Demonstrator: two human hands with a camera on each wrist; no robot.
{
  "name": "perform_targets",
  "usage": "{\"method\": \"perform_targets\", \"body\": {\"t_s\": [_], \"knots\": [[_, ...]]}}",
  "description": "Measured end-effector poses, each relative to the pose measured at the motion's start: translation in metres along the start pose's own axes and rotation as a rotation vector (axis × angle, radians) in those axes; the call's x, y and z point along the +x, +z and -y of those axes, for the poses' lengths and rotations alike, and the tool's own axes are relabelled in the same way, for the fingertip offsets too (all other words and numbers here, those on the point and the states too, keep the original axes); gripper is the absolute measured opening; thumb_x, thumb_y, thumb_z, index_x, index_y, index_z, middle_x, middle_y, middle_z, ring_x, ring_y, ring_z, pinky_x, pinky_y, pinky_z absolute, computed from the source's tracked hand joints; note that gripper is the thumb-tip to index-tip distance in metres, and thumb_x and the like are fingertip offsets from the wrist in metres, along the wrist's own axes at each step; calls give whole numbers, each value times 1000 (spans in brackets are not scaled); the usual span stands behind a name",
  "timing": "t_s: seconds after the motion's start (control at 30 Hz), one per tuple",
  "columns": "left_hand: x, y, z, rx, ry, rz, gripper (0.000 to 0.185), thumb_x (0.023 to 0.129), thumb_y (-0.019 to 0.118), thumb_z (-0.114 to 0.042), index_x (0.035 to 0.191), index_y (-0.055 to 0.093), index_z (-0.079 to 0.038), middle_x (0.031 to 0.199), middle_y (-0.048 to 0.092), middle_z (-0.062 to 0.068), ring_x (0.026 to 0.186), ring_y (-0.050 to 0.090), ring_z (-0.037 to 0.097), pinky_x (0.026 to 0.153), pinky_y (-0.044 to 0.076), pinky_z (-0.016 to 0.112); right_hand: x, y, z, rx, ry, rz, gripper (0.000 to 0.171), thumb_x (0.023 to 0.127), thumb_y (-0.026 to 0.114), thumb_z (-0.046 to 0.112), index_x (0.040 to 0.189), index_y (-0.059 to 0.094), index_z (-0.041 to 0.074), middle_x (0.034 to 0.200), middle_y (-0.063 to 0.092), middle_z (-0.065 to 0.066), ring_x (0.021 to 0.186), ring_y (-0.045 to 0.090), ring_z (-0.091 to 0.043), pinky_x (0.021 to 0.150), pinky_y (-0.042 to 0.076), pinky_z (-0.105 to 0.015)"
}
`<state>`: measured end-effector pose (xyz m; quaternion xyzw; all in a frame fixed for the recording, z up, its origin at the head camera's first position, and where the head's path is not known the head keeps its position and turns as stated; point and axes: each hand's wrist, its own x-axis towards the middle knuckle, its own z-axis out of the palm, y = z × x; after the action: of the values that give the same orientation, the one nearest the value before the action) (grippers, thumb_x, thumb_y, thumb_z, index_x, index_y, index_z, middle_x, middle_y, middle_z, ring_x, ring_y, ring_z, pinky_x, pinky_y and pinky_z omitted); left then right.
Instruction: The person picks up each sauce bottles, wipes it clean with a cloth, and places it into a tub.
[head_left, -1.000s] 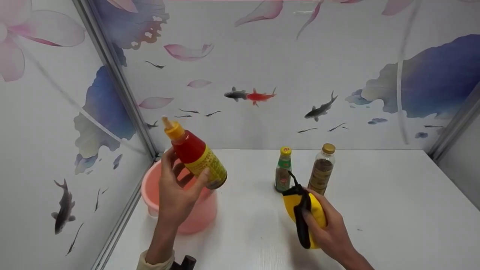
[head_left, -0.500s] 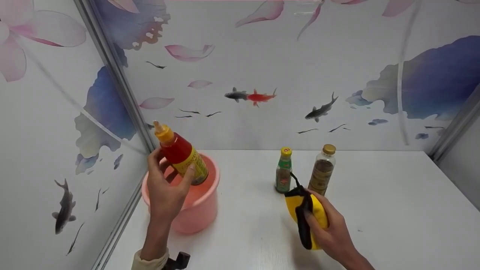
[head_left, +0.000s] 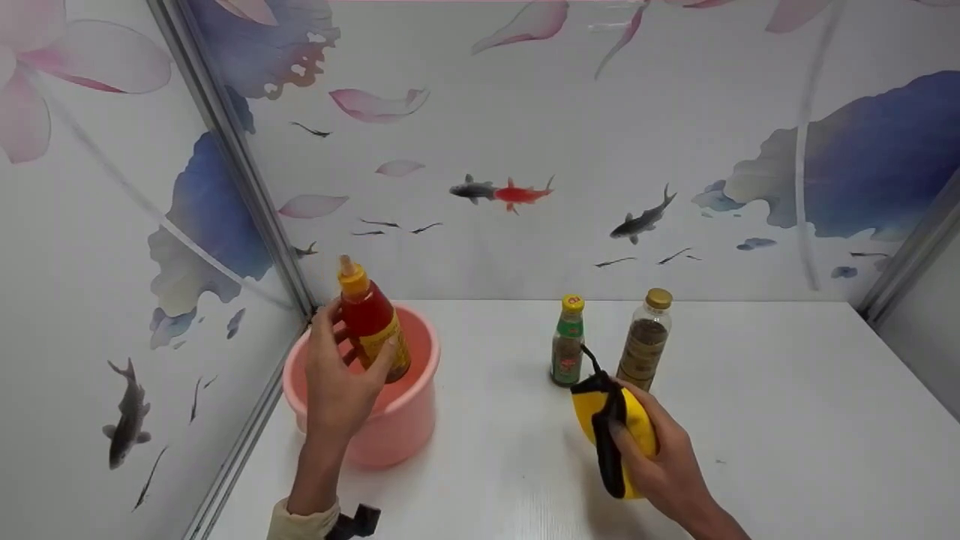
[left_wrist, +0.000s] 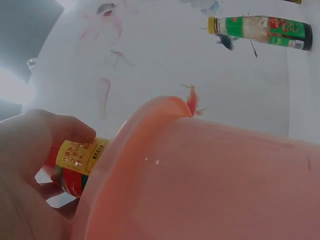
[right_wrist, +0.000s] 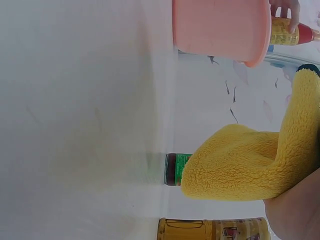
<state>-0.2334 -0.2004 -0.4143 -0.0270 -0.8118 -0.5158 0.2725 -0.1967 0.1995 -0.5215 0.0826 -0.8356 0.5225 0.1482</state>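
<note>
My left hand (head_left: pixel 337 386) grips a red sauce bottle (head_left: pixel 373 315) with a yellow nozzle cap and a yellow label. It holds the bottle nearly upright, leaning slightly left, at the mouth of a pink bucket (head_left: pixel 397 427). In the left wrist view, the bucket's rim (left_wrist: pixel 125 135) hides the bottle's lower end. On the right, my right hand (head_left: pixel 671 457) holds a folded yellow cloth (head_left: pixel 637 439) with black trim and a black loop. The cloth's fluffy yellow side (right_wrist: pixel 235 165) shows in the right wrist view.
Beyond the cloth stand a green-labelled bottle (head_left: pixel 568 345) with a yellow cap and a clear bottle (head_left: pixel 646 334) with a gold cap and dark contents. All rest on a white table (head_left: pixel 787 420). Printed panels (head_left: pixel 525 247) wall off the back and left side.
My left hand has first moved left and down, then slightly right, bringing the sauce bottle lower over the bucket and more upright. The right hand and the cloth have barely moved.
</note>
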Motion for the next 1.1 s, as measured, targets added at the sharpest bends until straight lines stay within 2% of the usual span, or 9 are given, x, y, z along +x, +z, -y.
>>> {"method": "perform_targets", "body": {"t_s": [0.23, 0.47, 0.8, 1.1], "knots": [[-1, 5, 2, 112, -54, 67, 83, 92, 88, -22, 159, 39, -14, 156, 53, 10, 141, 58, 33, 107, 60, 53, 1, -3, 1, 9, -15, -6, 59, 103, 71, 5, 154, 56, 30, 131, 71, 1, 96, 67, -17, 84, 60, -26], [1, 5, 0, 148, -60, 127, 85, 93, 87, -19, 162, 38, -15, 160, 52, 10, 144, 56, 35, 111, 58, 55, 0, -3, 1, -8, -20, -14, 61, 102, 71, 4, 155, 55, 29, 132, 71, 0, 97, 66, -17, 83, 60, -26], [0, 5, 1, 183, -95, 143, 82, 93, 87, -23, 160, 39, -15, 160, 52, 9, 145, 56, 36, 107, 60, 54, -1, 0, 2, -2, 0, -5, 61, 101, 71, 3, 155, 55, 29, 132, 71, 1, 97, 66, -17, 84, 59, -27], [0, 8, 2, 207, -86, 160, 80, 94, 86, -22, 159, 40, -14, 160, 53, 9, 146, 55, 35, 113, 57, 52, -3, -1, 2, -7, 22, 12, 60, 102, 71, 6, 155, 55, 30, 129, 71, 0, 97, 66, -17, 84, 59, -27]]}}
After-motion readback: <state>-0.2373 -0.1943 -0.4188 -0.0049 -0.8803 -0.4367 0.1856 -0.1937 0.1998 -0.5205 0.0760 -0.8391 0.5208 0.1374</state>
